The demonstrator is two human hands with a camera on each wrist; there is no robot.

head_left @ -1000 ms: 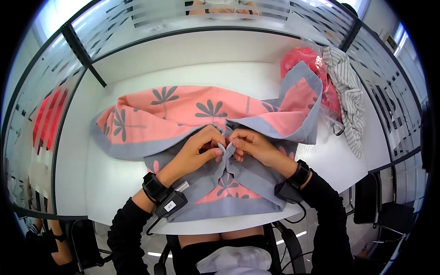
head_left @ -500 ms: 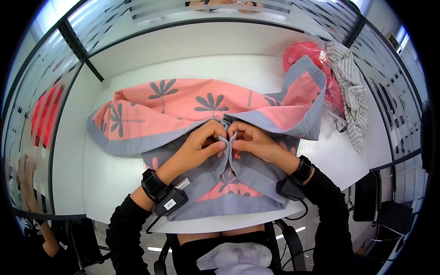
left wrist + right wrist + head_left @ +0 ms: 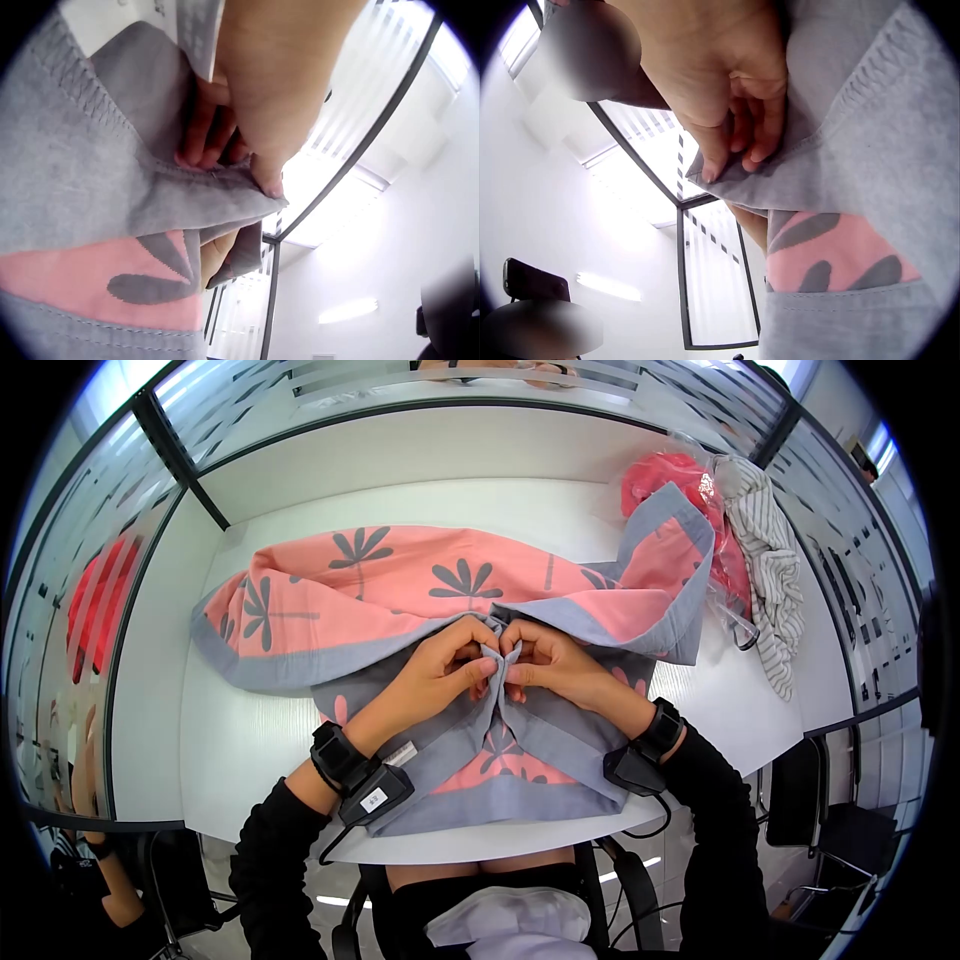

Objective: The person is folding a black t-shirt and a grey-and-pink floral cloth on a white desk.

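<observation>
A large pink and grey cloth [image 3: 390, 575] with a dark leaf pattern lies bunched across the table. At its middle my left hand [image 3: 440, 670] pinches one grey hemmed edge between thumb and fingers. Close beside it my right hand [image 3: 565, 670] pinches the facing grey edge the same way. Below the fingers the two edges spread apart, showing pink leaf-printed fabric. In the left wrist view the left thumb presses near the tip of the grey edge [image 3: 217, 199]. The right wrist view shows the right thumb and fingers on a stitched grey hem [image 3: 802, 180].
A clear plastic bag with red contents [image 3: 680, 480] sits at the back right, next to a striped grey-and-white cloth [image 3: 765, 560]. Low partition walls [image 3: 400, 450] surround the white table [image 3: 250, 750]. A small white label [image 3: 401, 754] shows on the cloth near the left wrist.
Both hands keep their pinch on the grey edges with only slight finger movement. The view has shifted a little, so the cloth appears slightly higher.
</observation>
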